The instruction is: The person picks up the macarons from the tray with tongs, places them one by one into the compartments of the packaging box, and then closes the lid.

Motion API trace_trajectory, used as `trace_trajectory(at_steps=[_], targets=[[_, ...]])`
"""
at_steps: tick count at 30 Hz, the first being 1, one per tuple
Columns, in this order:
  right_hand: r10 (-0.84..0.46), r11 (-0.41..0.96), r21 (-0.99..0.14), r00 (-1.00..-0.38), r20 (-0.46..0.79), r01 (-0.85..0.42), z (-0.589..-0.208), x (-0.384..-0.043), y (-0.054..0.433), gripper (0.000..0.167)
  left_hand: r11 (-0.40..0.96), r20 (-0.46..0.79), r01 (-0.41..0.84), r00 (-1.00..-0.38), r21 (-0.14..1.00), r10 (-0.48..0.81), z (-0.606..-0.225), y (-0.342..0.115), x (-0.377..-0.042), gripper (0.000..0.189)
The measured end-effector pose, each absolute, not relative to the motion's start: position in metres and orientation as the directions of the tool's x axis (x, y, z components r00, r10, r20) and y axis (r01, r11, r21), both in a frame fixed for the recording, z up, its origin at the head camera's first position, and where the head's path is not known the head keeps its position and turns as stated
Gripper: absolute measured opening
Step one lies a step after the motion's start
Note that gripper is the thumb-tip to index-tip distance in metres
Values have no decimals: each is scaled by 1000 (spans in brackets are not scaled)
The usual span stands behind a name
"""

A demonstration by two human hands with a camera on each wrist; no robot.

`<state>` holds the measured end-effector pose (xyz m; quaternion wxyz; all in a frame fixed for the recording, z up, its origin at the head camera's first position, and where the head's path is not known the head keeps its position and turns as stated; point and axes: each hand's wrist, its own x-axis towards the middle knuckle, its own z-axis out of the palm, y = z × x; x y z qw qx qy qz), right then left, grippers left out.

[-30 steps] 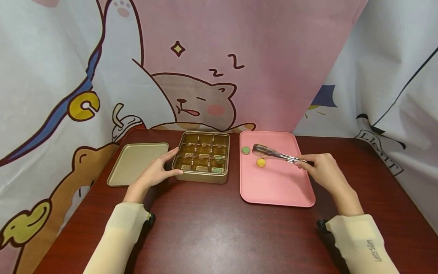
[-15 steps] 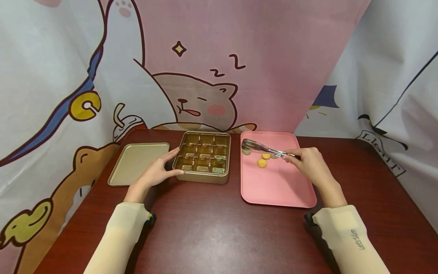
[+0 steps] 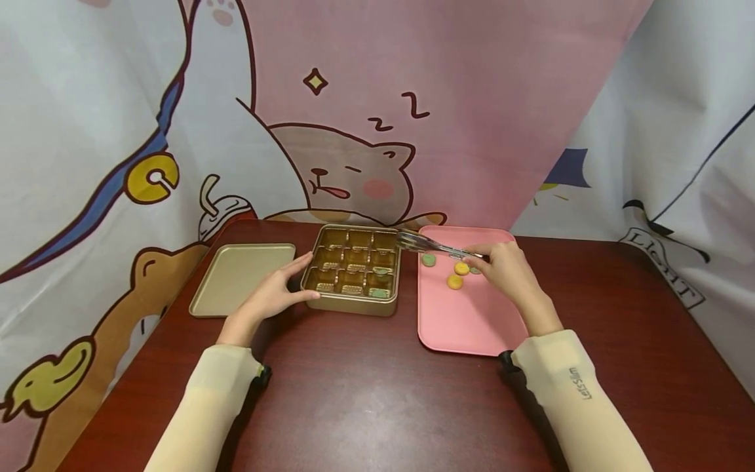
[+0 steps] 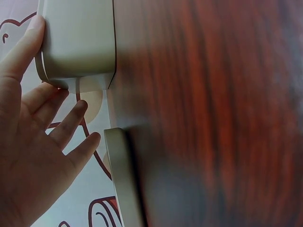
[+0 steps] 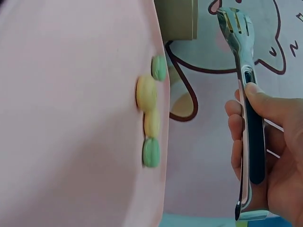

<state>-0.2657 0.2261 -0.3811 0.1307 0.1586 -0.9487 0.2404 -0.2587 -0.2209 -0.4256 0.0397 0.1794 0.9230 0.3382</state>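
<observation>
Since a moment ago, my right hand (image 3: 501,265) has carried the tongs (image 3: 427,246) left, tips now over the gold box (image 3: 354,270) of nine compartments at frame centre, fingers clamped on the handle. "Lets Slim" reads on my sleeve (image 3: 580,383). Four macarons lie on the pink tray (image 3: 466,321). My left hand (image 3: 271,295), fingers straight, steadies the box beside one lid (image 3: 238,278).
</observation>
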Motion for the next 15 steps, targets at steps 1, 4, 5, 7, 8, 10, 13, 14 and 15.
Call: trace_trajectory(at_steps=[1,4,5,7,8,10,13,14,15], targets=[[-243,832,-414,-913,326,-370,-381,-268,223,18,706,48,303,-933,640,357,-426,-221,-259,90],[-255,827,-416,-912,322,-378,-381,-276,214,18,708,49,305,-933,637,357,-426,-221,-259,90],[-257,826,-417,-913,318,-378,-381,-279,211,18,709,50,306,-933,635,357,-426,-221,-259,90],[-264,829,-408,-911,317,-382,-381,-283,206,19,708,49,306,-932,636,359,-426,-221,-259,90],[-265,832,-403,-912,314,-381,-381,-285,204,19,706,50,308,-932,638,360,-426,-221,-260,90],[-270,837,-393,-911,311,-382,-382,-288,199,19,707,53,310,-931,635,361,-427,-221,-260,90],[-281,839,-384,-911,300,-385,-384,-292,194,20,707,53,312,-930,635,363,-427,-222,-260,90],[-285,841,-380,-912,294,-385,-385,-294,193,20,706,52,312,-930,636,363,-427,-222,-260,90],[-289,842,-377,-913,289,-386,-386,-295,192,20,705,51,311,-930,637,364,-427,-222,-260,90]])
